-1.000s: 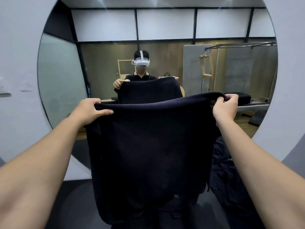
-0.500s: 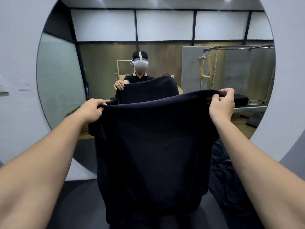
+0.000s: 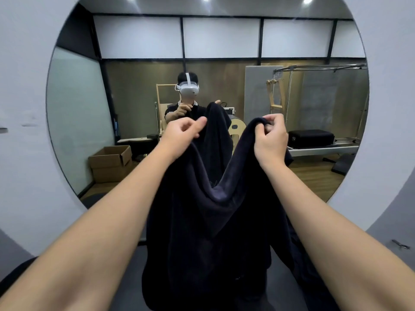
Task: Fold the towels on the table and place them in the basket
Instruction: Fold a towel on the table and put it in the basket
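Note:
A dark navy towel (image 3: pixel 206 232) hangs in the air in front of me, its top edge sagging in a deep V between my hands. My left hand (image 3: pixel 182 135) pinches the towel's upper left corner. My right hand (image 3: pixel 270 140) grips the upper right corner, fingers curled over the bunched edge. The towel's lower part drops out of sight toward the dark table (image 3: pixel 134 277). More dark towel fabric (image 3: pixel 307 270) lies on the table at the right. No basket is in view.
A large round mirror (image 3: pixel 74 122) in a white wall faces me and reflects a person wearing a headset and holding the towel. The reflection also holds a cardboard box (image 3: pixel 110 162) and exercise equipment (image 3: pixel 312 140).
My hands have come together from wide apart, so the towel's top edge went from stretched flat to sagging in a V. Both hands also rose a little.

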Available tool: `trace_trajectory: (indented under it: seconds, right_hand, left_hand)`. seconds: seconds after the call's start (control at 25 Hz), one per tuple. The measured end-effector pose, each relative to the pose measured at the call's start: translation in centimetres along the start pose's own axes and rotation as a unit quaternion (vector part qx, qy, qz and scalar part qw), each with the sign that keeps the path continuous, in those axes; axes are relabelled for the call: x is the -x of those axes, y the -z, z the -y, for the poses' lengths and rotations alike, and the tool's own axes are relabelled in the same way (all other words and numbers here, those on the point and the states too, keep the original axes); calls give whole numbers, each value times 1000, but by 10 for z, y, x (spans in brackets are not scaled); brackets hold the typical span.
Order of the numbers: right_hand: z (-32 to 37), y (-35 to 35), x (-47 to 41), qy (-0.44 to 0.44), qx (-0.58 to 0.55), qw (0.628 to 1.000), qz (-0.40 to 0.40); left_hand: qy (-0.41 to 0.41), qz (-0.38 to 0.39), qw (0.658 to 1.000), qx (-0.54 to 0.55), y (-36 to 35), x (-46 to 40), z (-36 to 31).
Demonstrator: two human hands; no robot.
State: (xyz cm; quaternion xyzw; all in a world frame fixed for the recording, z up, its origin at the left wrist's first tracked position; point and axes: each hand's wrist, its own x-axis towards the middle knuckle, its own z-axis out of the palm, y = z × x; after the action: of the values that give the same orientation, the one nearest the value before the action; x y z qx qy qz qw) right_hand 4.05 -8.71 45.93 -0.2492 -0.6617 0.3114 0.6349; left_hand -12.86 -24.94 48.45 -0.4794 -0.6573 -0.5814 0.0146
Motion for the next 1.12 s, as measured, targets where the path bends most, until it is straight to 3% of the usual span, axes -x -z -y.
trace_trajectory:
  seconds: [0.28, 0.44, 0.56, 0.68, 0.76, 0.88, 1.12]
  right_hand:
    - [17, -16, 6, 22, -133, 983, 124]
    - [13, -7, 5, 4, -171, 972, 162]
    - [9, -2, 2, -74, -225, 959, 157]
    - [-3, 4, 3, -187, -134, 964, 133]
    - [-13, 6, 10, -284, -64, 933, 213]
    - [-17, 2, 22, -370, -64, 867, 328]
    - [-18, -21, 29, -424, -189, 808, 363]
  left_hand:
    - [-54, 74, 996, -12, -58, -3, -26]
    - [-65, 51, 997, 7, -64, -5, -26]
    - [2, 8, 999, 45, -56, -11, -14]
    - [104, -48, 975, 193, -47, -12, -12]
    - [133, -72, 955, 254, -40, -14, -15]
    - [138, -88, 941, 295, -34, -17, -19]
    - [123, -58, 930, 341, -28, -17, -13]
